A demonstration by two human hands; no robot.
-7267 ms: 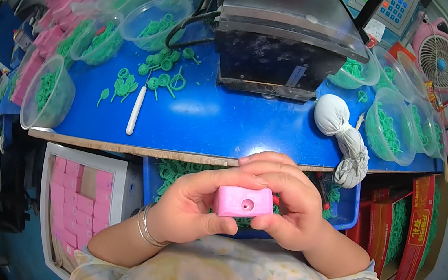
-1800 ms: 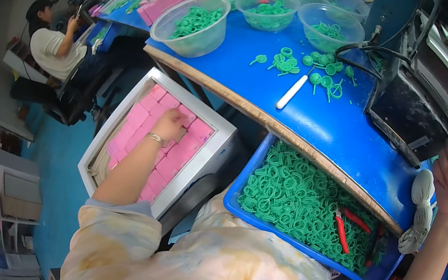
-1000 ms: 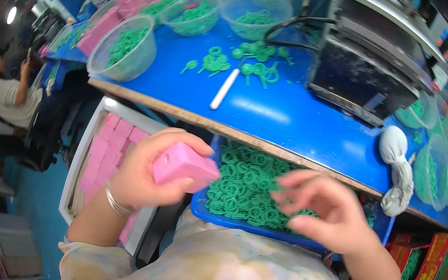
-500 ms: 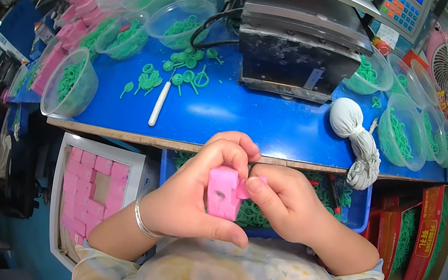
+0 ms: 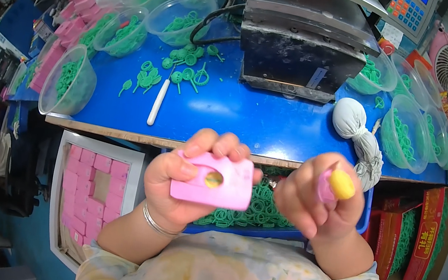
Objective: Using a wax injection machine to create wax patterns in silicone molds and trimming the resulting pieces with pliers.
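Head view: left hand (image 5: 181, 186) grasps a pink block (image 5: 213, 180) level, hole facing up, near the blue counter (image 5: 262, 120), while right hand (image 5: 316, 204) fingers pinch a yellow-tipped piece (image 5: 340, 184) beside it for inspection.

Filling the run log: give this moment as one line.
left hand: holds pink block | right hand: pinches yellow-tipped piece | below: blue bin of green rings

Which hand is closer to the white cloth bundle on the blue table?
The right hand. It is just below and a little left of the white cloth bundle, holding a yellow-tipped piece. The left hand is farther left, holding the pink block.
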